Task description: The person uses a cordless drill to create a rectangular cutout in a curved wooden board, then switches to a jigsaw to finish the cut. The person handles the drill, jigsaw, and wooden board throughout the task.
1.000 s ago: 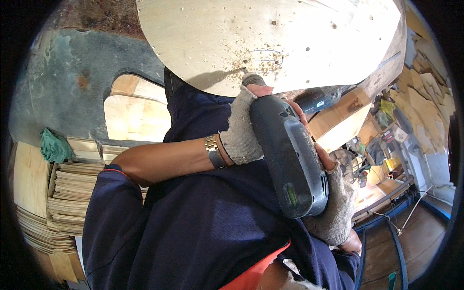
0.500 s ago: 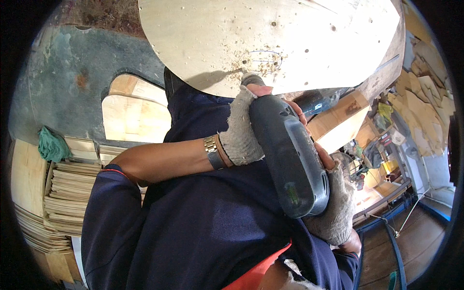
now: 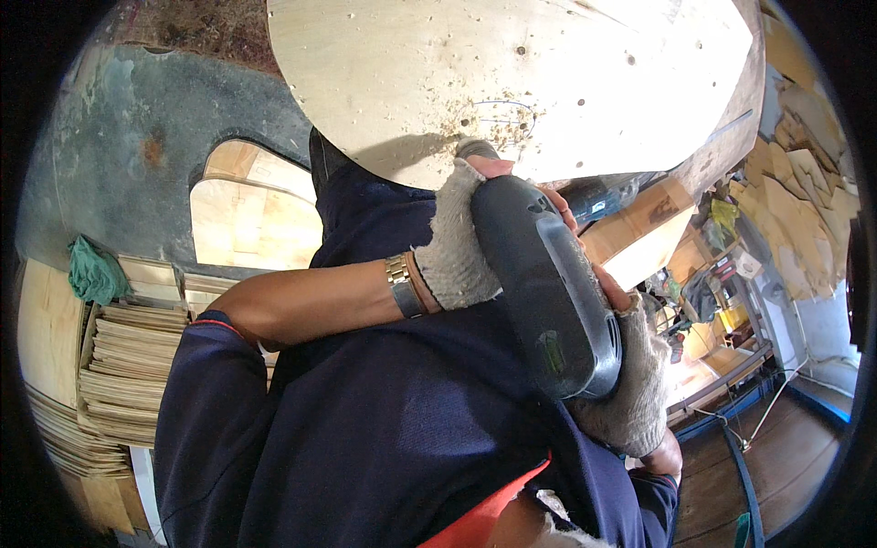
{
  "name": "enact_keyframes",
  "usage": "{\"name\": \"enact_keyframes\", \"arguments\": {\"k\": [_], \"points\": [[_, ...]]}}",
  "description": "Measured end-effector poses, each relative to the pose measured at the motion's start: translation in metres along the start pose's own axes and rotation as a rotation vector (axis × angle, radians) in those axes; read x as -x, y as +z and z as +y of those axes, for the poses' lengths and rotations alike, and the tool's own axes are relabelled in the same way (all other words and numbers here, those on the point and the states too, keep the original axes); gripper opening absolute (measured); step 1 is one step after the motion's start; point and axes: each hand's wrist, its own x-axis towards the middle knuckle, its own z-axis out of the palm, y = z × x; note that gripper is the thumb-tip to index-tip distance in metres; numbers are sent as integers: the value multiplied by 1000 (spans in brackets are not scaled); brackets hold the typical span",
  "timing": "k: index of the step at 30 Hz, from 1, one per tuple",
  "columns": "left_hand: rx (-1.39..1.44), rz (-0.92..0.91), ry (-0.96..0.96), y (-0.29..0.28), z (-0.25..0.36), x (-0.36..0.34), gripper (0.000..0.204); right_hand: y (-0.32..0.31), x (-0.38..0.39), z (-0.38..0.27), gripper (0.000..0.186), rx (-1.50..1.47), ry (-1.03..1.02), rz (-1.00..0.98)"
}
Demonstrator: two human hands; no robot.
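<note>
A dark grey power drill (image 3: 539, 283) is held at a slant, its front end pointed up at a pale plywood board (image 3: 384, 64). The board has several small holes, wood shavings and a pencilled oval (image 3: 502, 123) near the drill's tip; whether the bit touches the wood is hidden. My left hand (image 3: 457, 233), in a fingerless knit glove, with a watch at the wrist, is closed round the drill's front. My right hand (image 3: 630, 374), also gloved, grips the rear part from the right, its fingers along the drill's side and partly hidden.
Cut plywood shapes (image 3: 256, 219) lie on a grey surface (image 3: 110, 155) at left, beside a green cloth (image 3: 96, 272) and stacked plywood sheets (image 3: 137, 374). A blue power tool (image 3: 598, 196) and a wooden box (image 3: 639, 228) sit under the board's right. Cluttered shelving (image 3: 722, 301) stands farther right.
The drill's rear end and my right hand have risen slightly in the picture. The board appears shifted a little. Both hands keep their grip on the drill.
</note>
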Motion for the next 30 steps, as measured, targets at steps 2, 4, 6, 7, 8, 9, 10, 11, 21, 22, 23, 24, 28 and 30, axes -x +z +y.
{"name": "enact_keyframes", "arguments": {"k": [2, 4, 6, 7, 8, 9, 10, 11, 21, 22, 23, 24, 28, 30], "points": [[-51, 22, -7, 5, 0, 1, 75, -1, 0, 2, 88, -67, 44, -2], [-86, 45, -10, 13, 0, 3, 74, -4, 1, 5, 88, -44, -32, 12], [-84, 48, -17, 21, -3, 8, 73, -8, 8, 7, 82, -34, -53, 10], [-92, 67, -26, 25, -4, 9, 74, -10, 12, 8, 77, -37, -55, 1], [-99, 90, -51, 29, -4, 11, 75, -11, 17, 11, 71, -47, -53, -13], [-129, 164, -67, 32, -7, 13, 76, -11, 22, 14, 66, -191, 21, -9], [-158, 143, -67, 36, -11, 15, 75, -10, 27, 18, 60, -338, 94, -7], [-214, 169, -55, 38, -18, 16, 74, -9, 32, 22, 64, -452, 167, 3], [-217, 311, -162, 31, -43, -35, 65, 18, 55, 77, 97, -155, 92, 254], [-201, 285, -157, 28, -42, -36, 61, 25, 53, 81, 96, -121, 47, 297], [-182, 262, -155, 24, -42, -36, 56, 30, 50, 85, 96, -14, -33, 377], [-166, 237, -152, 22, -41, -36, 52, 37, 48, 89, 95, -47, -39, 387], [-199, 229, -146, 17, -35, -34, 57, 39, 41, 98, 98, -136, -104, 330], [-244, 257, -126, 17, -33, -29, 66, 36, 41, 100, 99, -153, -108, 279]]}}
